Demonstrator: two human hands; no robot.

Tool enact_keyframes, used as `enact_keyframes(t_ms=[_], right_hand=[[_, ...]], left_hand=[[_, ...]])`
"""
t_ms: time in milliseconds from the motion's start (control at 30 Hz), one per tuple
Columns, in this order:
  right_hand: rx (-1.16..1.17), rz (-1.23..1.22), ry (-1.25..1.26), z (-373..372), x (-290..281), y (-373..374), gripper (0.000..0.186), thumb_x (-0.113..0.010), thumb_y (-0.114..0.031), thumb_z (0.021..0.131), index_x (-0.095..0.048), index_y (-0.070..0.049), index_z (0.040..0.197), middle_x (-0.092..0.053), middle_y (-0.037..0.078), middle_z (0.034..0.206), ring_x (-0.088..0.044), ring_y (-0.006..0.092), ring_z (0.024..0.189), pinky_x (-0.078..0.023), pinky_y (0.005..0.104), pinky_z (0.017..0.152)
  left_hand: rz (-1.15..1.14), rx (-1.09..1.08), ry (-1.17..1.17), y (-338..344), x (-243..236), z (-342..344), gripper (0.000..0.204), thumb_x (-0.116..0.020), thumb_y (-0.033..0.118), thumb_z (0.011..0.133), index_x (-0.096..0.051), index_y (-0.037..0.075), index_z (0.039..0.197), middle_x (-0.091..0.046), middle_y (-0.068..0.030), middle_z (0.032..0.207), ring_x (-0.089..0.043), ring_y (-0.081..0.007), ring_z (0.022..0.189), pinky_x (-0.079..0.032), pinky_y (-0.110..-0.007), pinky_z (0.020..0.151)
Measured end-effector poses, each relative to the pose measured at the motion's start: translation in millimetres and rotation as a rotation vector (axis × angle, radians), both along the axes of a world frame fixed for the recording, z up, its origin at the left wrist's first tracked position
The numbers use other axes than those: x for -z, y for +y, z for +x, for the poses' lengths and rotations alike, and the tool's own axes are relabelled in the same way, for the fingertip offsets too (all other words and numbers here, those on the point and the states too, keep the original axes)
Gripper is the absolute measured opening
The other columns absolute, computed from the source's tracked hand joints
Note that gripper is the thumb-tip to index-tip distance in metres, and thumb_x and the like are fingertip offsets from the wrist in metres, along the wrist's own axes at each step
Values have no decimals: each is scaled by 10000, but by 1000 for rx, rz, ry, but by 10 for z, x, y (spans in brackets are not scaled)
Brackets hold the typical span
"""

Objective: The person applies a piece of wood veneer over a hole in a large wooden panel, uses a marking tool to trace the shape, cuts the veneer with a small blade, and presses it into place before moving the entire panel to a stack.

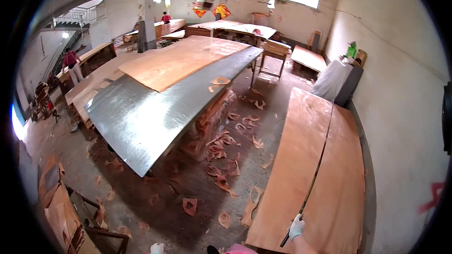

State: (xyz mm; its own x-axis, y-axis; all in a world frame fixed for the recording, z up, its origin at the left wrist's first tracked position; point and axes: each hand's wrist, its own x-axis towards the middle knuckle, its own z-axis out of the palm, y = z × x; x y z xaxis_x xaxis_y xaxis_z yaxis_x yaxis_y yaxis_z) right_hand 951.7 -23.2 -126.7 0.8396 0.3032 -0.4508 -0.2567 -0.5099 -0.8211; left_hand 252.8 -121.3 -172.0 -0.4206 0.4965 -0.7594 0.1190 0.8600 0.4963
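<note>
My right hand [296, 228], in a white glove, is closed on a long thin dark rod [315, 178]. The rod reaches forward over a large wooden veneer sheet [329, 160] lying along the right wall. My left hand [157, 248], also gloved, shows at the bottom edge with its fingers curled; what it holds, if anything, is hidden. Left of the veneer, a metal-topped table [136, 122] carries another veneer sheet [183, 59].
Veneer scraps [216, 150] litter the floor between table and sheet. A wooden frame [101, 233] with offcuts stands at lower left. A covered stack [329, 80] sits against the right wall. Two other people [71, 62] work at far benches. A pillar [147, 14] rises behind the table.
</note>
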Motion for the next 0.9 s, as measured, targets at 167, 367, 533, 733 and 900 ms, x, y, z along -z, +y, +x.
enact_keyframes(t_ms=[167,367,533,733,900], right_hand=[[-176,131,79,-1121,-800,1019,513,-509,-486,950,-506,-22,731,-491,75,507,-465,185,342,-414,337,312],[-488,330,222,-2228,-1333,2374,440,-561,-430,951,-510,-44,747,-501,66,527,-459,170,366,-396,324,349],[-672,334,458,-3228,-1505,3717,399,-523,-402,978,-608,-18,908,-516,43,599,-483,157,446,-442,332,421],[-1143,225,516,-4793,-1325,4400,447,-430,-434,1006,-627,-33,997,-603,53,688,-559,168,529,-495,325,495],[-1964,-215,338,-5334,-1377,4702,510,-507,-508,952,-613,-33,1104,-657,46,762,-550,119,555,-450,280,499]], left_hand=[[261,-295,-196,622,190,-349,224,-614,142,914,-594,77,1127,-623,-60,895,-604,-197,669,-478,-312,513],[443,-163,-441,1754,103,36,300,-584,131,950,-567,-1,1218,-658,-105,1016,-644,-175,805,-531,-306,649],[525,46,-184,2880,-777,286,290,-552,129,967,-581,-21,1214,-658,-81,1063,-637,-140,896,-530,-275,765],[682,11,-398,4008,-1642,290,347,-568,160,959,-554,-23,1253,-662,-40,938,-580,-100,727,-491,-227,681],[295,117,-187,4350,-1946,-4,238,-640,252,922,-622,31,834,-557,2,631,-546,-72,619,-412,-242,522]])
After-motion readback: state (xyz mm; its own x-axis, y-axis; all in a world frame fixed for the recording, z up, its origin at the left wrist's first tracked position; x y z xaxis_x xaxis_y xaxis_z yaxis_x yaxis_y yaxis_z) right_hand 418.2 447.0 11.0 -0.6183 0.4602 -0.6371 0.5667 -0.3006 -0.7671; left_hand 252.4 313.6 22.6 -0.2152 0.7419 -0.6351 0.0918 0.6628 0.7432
